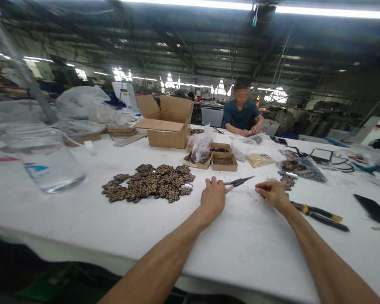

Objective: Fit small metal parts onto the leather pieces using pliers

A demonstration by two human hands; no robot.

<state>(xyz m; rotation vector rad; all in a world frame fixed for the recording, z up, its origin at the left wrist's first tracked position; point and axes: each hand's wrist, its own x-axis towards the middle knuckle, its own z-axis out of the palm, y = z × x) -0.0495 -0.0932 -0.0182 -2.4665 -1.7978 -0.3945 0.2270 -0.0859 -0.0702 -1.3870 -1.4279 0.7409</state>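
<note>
Site type: factory workshop. Identifying features: a dark, beamed roof [190, 50]; long white fluorescent tubes [332, 12] overhead; bright windows [221, 87] in the background; a broad white-topped bench [240, 249] carrying black-and-yellow-handled metal pliers [323, 212], shallow brown cardboard trays [224, 168] filled with small parts [222, 161], and a heap of flat, leopard-patterned pieces [160, 183]. A blue-green-shirted co-worker [237, 115] is stationed at the far side.
</note>
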